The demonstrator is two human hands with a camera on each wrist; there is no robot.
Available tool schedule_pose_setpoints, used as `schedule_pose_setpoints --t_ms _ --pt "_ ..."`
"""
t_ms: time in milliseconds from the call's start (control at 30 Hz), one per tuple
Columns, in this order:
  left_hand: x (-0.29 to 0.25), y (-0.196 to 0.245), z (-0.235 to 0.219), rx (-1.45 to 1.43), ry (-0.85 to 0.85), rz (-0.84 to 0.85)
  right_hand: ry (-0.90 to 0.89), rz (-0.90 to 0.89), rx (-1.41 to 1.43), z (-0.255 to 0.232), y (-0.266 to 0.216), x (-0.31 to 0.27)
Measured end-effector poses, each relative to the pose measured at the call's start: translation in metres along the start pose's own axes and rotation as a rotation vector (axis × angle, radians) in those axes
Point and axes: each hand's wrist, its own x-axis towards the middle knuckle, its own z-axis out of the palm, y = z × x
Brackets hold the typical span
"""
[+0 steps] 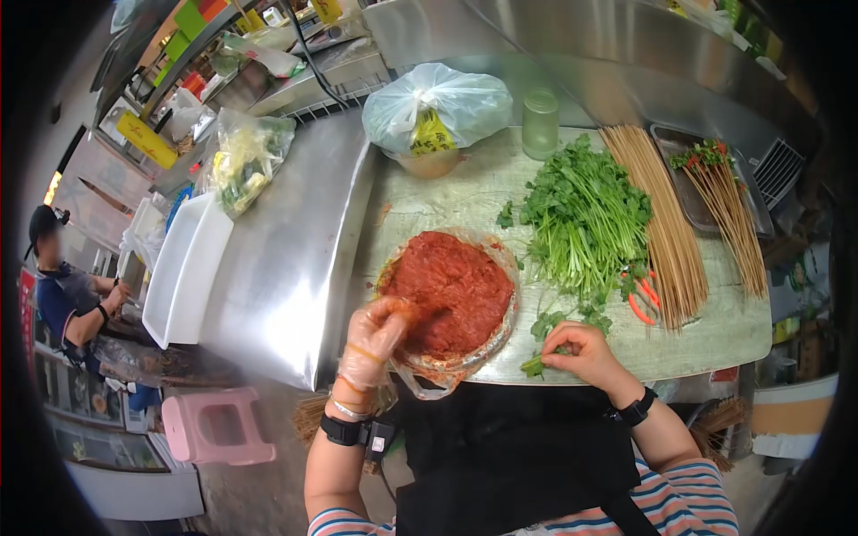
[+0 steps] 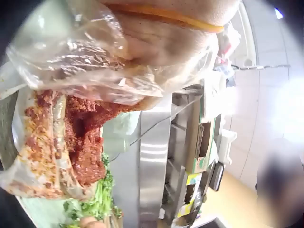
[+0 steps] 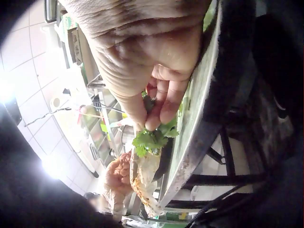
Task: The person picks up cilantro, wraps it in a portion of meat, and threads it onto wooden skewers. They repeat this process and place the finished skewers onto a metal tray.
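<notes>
A bowl lined with a clear bag holds red minced meat (image 1: 456,290), also visible in the left wrist view (image 2: 88,152). My left hand (image 1: 375,335), in a clear glove with an orange band, is at the bowl's left side, its curled fingers pinching meat at the edge. Just right of the bowl, at the board's front edge, my right hand (image 1: 576,353) is bare and pinches a small green herb sprig (image 1: 534,364). Its leaves (image 3: 149,141) stick out below the fingertips in the right wrist view. A leafy herb pile (image 1: 585,219) lies behind that hand.
Bamboo skewers (image 1: 657,223) and orange-handled scissors (image 1: 642,299) lie right of the herbs. Farther right is a metal tray (image 1: 706,201) with herb-topped skewers. A bagged container (image 1: 433,112) and green glass (image 1: 540,125) stand behind. At left are a white tub (image 1: 183,268), pink stool (image 1: 217,427) and another person.
</notes>
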Motion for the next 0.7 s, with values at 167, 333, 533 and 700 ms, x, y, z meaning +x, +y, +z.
schedule_pose_setpoints --t_ms 167,333,533,700 --pt "-0.001 -0.006 -0.006 -0.402 0.003 -0.139 0.012 0.002 -0.003 0.001 -0.001 0.0" --pt "0.001 0.008 -0.003 -0.179 0.036 -0.028 0.007 -0.011 -0.006 0.001 -0.003 0.0" --pt "0.014 -0.009 -0.01 0.875 0.309 0.529 0.012 0.001 0.01 0.004 -0.008 0.0" --pt "0.01 0.002 -0.01 0.757 0.247 0.567 -0.001 0.036 -0.028 0.002 -0.009 -0.001"
